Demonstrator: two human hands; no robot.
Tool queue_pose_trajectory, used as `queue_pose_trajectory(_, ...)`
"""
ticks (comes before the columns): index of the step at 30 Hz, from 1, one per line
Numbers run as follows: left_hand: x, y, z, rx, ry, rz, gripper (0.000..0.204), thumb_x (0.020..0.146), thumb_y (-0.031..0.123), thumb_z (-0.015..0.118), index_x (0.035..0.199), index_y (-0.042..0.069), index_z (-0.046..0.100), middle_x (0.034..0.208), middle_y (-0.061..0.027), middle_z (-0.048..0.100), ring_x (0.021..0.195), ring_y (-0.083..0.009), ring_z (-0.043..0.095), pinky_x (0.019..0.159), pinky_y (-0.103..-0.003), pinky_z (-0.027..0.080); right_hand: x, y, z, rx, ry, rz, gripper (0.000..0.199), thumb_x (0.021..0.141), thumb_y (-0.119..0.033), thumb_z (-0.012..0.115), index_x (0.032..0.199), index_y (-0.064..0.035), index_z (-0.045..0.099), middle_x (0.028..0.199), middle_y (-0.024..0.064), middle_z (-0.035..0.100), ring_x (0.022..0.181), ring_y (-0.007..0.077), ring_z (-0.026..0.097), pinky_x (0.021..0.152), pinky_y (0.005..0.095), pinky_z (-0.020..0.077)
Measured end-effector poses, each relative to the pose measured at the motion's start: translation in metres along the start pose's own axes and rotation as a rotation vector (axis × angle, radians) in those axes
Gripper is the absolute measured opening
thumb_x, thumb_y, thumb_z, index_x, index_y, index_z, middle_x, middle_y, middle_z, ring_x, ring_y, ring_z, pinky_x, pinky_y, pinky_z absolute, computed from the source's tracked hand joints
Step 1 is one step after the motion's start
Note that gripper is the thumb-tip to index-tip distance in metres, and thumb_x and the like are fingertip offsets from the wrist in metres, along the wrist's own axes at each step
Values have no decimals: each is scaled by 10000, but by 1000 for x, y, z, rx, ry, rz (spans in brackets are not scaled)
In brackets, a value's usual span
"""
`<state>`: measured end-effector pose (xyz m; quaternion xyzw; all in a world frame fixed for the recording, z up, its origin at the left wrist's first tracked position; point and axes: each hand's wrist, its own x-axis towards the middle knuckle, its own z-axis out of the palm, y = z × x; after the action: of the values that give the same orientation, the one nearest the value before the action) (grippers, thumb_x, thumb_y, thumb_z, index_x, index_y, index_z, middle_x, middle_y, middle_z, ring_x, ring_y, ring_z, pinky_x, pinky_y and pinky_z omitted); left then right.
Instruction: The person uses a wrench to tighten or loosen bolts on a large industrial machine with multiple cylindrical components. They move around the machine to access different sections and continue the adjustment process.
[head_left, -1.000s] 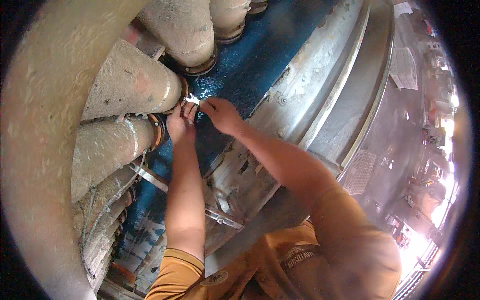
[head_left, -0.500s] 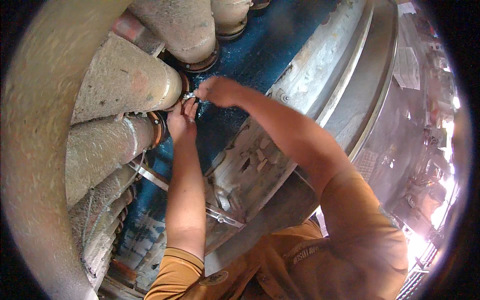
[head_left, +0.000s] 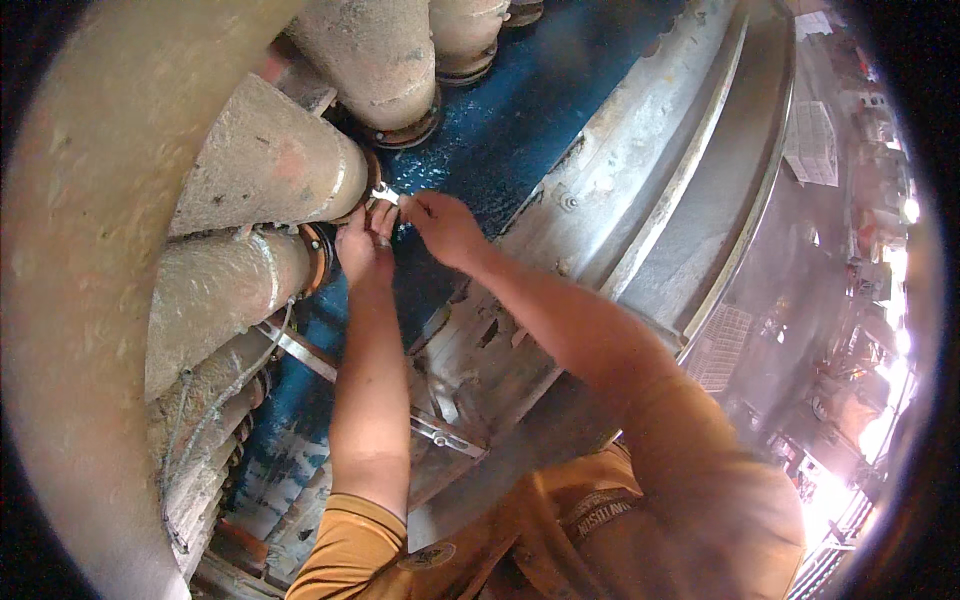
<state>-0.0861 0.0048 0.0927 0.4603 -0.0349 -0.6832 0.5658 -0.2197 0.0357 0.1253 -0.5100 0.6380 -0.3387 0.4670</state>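
Observation:
A silver wrench (head_left: 387, 194) reaches from my right hand (head_left: 437, 226) to the rusty flange (head_left: 374, 170) at the end of a dusty, cone-shaped pipe (head_left: 270, 158). My right hand is closed round the wrench's outer end, at the right of the pipe. Just below the wrench's head, my left hand (head_left: 366, 242) reaches up against the flange's lower edge, its fingers stretched and slightly apart. The fingertips are close to the wrench. Whatever the wrench head sits on is too small to make out, and my left thumb is partly hidden by the pipe.
More dusty pipes with flanges (head_left: 318, 258) stand in a row on a blue curved surface (head_left: 520, 110). A thick beige tube (head_left: 70, 300) fills the left side. Curved metal rims (head_left: 680, 190) run along the right. A slotted metal bracket (head_left: 445, 436) sits below my forearms.
My right hand has swung down and a little to the right, with the wrench now more visible. My left hand stays almost in place at the flange.

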Motion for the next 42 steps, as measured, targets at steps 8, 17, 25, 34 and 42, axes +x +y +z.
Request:
queue_pose_trajectory(8, -1, 0, 5, 56, 3, -29, 269, 887, 62, 517, 1129, -40, 460, 1021, -163, 572, 899, -318, 618, 765, -411, 521, 81, 3, -53, -314, -535, -215, 486, 874, -498, 459, 771, -72, 670, 773, 158, 632, 717, 295, 598, 704, 416, 454)
queue_pose_trajectory(17, 3, 0, -6, 64, 25, -21, 287, 883, 76, 525, 1151, -10, 467, 1007, -145, 592, 881, -284, 623, 759, -383, 525, 43, -12, -33, -542, -394, -303, 362, 943, -332, 377, 912, -48, 599, 909, 198, 604, 891, 365, 575, 753, 444, 449)
queue_pose_trajectory(25, 7, -1, -8, 218, -156, -34, 250, 918, 155, 449, 1040, -42, 544, 941, -140, 619, 821, -211, 595, 758, -311, 504, -14, -8, 60, -59, 184, 68, 241, 897, -187, 402, 1021, -32, 540, 1028, 187, 597, 955, 364, 581, 815, 399, 488)
queue_pose_trajectory(34, -1, -4, 4, 97, -63, -20, 287, 896, 112, 528, 1108, -77, 485, 991, -152, 590, 847, -247, 610, 728, -356, 525, -10, 0, 24, 84, 209, 169, 364, 936, -330, 444, 896, 0, 594, 811, 174, 613, 744, 281, 576, 686, 359, 437)
queue_pose_trajectory(42, -2, 2, 5, 84, -42, -34, 283, 899, 77, 494, 1142, -63, 454, 1055, -174, 570, 938, -322, 613, 789, -409, 524, 53, -3, -39, -289, -385, -66, 449, 885, -430, 484, 792, -13, 623, 755, 173, 608, 732, 284, 585, 689, 382, 437)
